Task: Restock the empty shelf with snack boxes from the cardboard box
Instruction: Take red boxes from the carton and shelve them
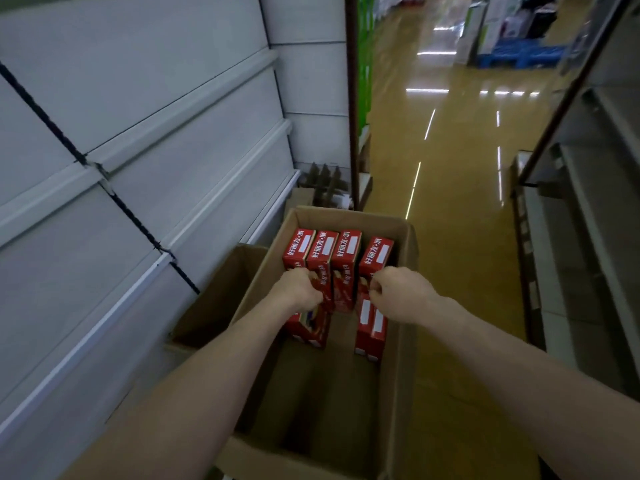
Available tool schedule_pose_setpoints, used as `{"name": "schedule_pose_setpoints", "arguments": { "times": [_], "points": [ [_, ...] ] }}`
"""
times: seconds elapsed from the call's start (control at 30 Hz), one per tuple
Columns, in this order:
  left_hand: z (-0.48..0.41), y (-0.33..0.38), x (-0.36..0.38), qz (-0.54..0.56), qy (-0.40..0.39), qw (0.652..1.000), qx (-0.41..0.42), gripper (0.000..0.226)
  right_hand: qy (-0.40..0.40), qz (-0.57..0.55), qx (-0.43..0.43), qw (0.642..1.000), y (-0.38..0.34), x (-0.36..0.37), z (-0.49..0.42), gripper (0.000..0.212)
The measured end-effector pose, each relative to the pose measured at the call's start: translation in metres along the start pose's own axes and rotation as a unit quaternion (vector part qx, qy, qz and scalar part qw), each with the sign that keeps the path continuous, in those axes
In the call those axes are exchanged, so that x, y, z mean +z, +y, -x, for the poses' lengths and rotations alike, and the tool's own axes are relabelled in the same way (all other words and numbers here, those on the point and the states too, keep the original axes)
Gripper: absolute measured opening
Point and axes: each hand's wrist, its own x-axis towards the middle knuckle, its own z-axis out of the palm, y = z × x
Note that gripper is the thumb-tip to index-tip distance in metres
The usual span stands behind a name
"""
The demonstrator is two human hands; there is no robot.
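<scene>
Two arms stretched down inside cardboard box (pixel 398 375). Left hand (pixel 299 289) clamped on red snack box (pixel 298 249); right hand (pixel 398 294) pinching far-right box (pixel 378 254).

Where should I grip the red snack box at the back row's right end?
I would grip the red snack box by its top end, from above, side to side: it stands upright, and a gap to the cardboard box wall frees its right side.

Near half of cardboard box (pixel 403 323) free; snack boxes (pixel 343 258) crowd beyond.
</scene>
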Motion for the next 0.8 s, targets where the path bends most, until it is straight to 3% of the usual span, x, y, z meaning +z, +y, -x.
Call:
{"name": "schedule_pose_setpoints", "arguments": {
  "times": [0.5,0.67,0.8],
  "points": [
    [-0.145,-0.080,0.050,-0.001,-0.047,0.995,-0.082,0.060,-0.093,-0.031,0.066,0.993,-0.011,0.097,-0.119,0.023],
    [-0.169,-0.106,0.070,0.005,-0.043,0.996,-0.079,0.064,-0.138,-0.045,0.046,0.988,-0.026,0.145,-0.153,0.037],
    [-0.169,-0.119,0.087,-0.028,-0.032,0.998,-0.054,0.063,-0.182,-0.054,0.035,0.981,-0.037,0.179,-0.174,0.060]
  ]
}}
